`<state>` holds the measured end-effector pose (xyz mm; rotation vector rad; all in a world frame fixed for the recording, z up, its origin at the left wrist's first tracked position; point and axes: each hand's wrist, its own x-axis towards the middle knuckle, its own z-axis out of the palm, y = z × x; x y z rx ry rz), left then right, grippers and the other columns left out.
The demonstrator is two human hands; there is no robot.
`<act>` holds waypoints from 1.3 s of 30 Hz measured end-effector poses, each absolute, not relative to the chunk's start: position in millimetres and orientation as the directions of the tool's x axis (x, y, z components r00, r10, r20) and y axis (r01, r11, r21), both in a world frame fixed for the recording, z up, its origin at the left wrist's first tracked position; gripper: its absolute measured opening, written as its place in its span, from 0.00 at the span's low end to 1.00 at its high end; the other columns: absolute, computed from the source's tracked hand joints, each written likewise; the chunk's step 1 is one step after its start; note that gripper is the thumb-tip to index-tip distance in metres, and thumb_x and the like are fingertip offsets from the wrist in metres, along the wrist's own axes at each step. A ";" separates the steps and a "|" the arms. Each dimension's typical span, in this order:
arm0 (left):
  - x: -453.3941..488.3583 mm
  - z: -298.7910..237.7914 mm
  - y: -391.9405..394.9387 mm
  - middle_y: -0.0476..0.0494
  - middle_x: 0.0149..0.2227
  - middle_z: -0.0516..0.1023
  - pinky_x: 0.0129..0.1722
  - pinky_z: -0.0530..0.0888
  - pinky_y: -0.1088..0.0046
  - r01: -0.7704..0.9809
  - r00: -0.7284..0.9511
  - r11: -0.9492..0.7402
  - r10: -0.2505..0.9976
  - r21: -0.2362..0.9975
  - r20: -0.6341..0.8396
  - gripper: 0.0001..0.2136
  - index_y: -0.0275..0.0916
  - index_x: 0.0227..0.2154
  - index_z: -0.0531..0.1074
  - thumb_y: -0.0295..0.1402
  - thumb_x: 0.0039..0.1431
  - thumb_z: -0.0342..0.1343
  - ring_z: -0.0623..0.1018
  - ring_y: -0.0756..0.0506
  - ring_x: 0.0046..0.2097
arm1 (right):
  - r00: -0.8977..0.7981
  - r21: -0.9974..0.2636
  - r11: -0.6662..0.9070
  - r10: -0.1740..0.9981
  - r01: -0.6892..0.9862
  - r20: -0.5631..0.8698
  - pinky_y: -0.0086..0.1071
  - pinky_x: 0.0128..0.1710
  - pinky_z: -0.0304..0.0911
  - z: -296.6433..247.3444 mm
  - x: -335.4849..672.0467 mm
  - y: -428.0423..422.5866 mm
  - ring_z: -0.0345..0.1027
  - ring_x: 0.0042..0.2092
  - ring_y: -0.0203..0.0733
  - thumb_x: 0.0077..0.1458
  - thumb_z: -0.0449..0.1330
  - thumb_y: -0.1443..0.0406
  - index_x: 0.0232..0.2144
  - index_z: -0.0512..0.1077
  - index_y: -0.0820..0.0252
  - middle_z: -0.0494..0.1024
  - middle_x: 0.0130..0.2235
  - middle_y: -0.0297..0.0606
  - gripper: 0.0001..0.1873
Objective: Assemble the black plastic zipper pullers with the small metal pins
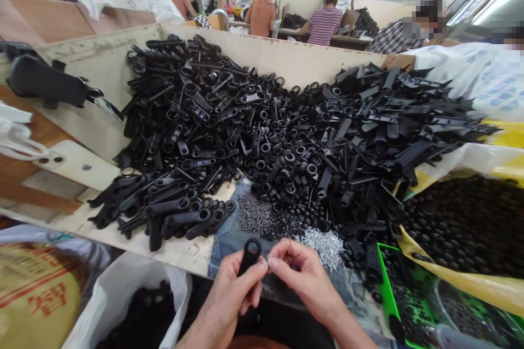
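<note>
In my left hand (235, 286) is a black plastic handle-like part (246, 263) with a ring at its upper end. Fingers and thumb wrap round its lower body, which is mostly hidden. Close beside it, my right hand (305, 272) is closed in a pinch, thumb against fingertips near the left thumb. Something small and dark shows between the right fingers, too hidden to name. Just beyond the hands lie a heap of small grey metal pieces (256, 215) and a heap of shiny silver pins (323, 246). Similar black ringed parts (192, 210) are stacked to the left.
A large pile of black plastic parts (196, 103) fills the pale-walled bin, with flat black blades (380, 109) at right. A green crate (382, 278), a bag of black balls (462, 218), a white sack (123, 289) and a phone (77, 163) surround it. Several people sit behind.
</note>
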<state>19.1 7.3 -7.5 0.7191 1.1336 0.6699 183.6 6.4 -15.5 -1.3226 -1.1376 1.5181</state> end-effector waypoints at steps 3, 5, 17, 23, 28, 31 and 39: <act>21.7 -10.3 7.9 0.59 0.12 0.61 0.16 0.46 0.78 -0.127 0.248 0.613 0.781 0.780 -0.573 0.17 0.38 0.26 0.71 0.48 0.54 0.64 0.51 0.56 0.16 | -0.118 -0.971 -0.236 0.964 0.027 -0.237 0.29 0.30 0.59 -12.1 185.8 4.7 0.61 0.28 0.36 0.55 0.67 0.47 0.30 0.78 0.60 0.74 0.27 0.33 0.21; 24.6 -11.7 8.2 0.60 0.12 0.60 0.16 0.45 0.79 -0.149 0.226 0.624 0.776 0.767 -0.588 0.16 0.39 0.26 0.71 0.47 0.53 0.64 0.51 0.56 0.16 | -0.109 -0.977 -0.205 0.971 0.064 -0.211 0.29 0.28 0.58 -13.5 187.1 2.3 0.61 0.28 0.36 0.56 0.66 0.48 0.31 0.80 0.61 0.73 0.26 0.33 0.21; 30.7 -0.9 6.5 0.55 0.15 0.68 0.17 0.50 0.78 -0.213 0.328 0.696 0.712 0.686 -0.621 0.11 0.37 0.29 0.73 0.41 0.53 0.63 0.57 0.56 0.16 | 0.040 -0.971 -0.086 0.996 0.223 -0.079 0.27 0.24 0.57 -30.1 190.5 -13.6 0.59 0.24 0.35 0.58 0.65 0.52 0.34 0.81 0.59 0.68 0.23 0.30 0.16; 19.0 3.7 1.6 0.50 0.23 0.75 0.22 0.57 0.77 -0.251 0.467 0.769 0.628 0.588 -0.622 0.11 0.37 0.37 0.73 0.30 0.48 0.57 0.65 0.54 0.20 | -0.022 -0.956 0.013 1.000 0.294 0.007 0.27 0.24 0.58 -23.3 189.4 -12.2 0.61 0.25 0.35 0.61 0.63 0.59 0.35 0.80 0.57 0.68 0.25 0.29 0.09; 14.7 0.2 -4.6 0.51 0.23 0.72 0.25 0.58 0.75 -0.189 0.460 0.750 0.638 0.634 -0.617 0.15 0.35 0.42 0.72 0.31 0.51 0.56 0.65 0.53 0.23 | -0.210 -0.883 0.206 0.970 0.421 0.126 0.29 0.28 0.60 -16.1 187.8 -7.4 0.65 0.28 0.37 0.64 0.61 0.64 0.38 0.78 0.56 0.71 0.28 0.31 0.06; 13.9 0.8 -5.3 0.52 0.25 0.72 0.27 0.60 0.75 -0.115 0.444 0.723 0.651 0.681 -0.616 0.13 0.35 0.42 0.72 0.30 0.53 0.54 0.64 0.52 0.25 | -0.249 -0.887 0.183 0.965 0.423 0.081 0.29 0.30 0.61 -12.9 188.8 -5.0 0.67 0.29 0.37 0.65 0.60 0.64 0.38 0.77 0.56 0.72 0.30 0.32 0.06; 11.2 3.2 -3.9 0.53 0.27 0.70 0.29 0.63 0.74 0.164 0.458 0.560 0.686 0.812 -0.566 0.15 0.38 0.48 0.71 0.29 0.60 0.48 0.66 0.51 0.26 | -0.160 -0.948 -0.038 0.983 0.315 -0.093 0.29 0.29 0.58 -17.0 184.6 -11.7 0.65 0.28 0.37 0.63 0.62 0.63 0.32 0.76 0.56 0.72 0.28 0.29 0.07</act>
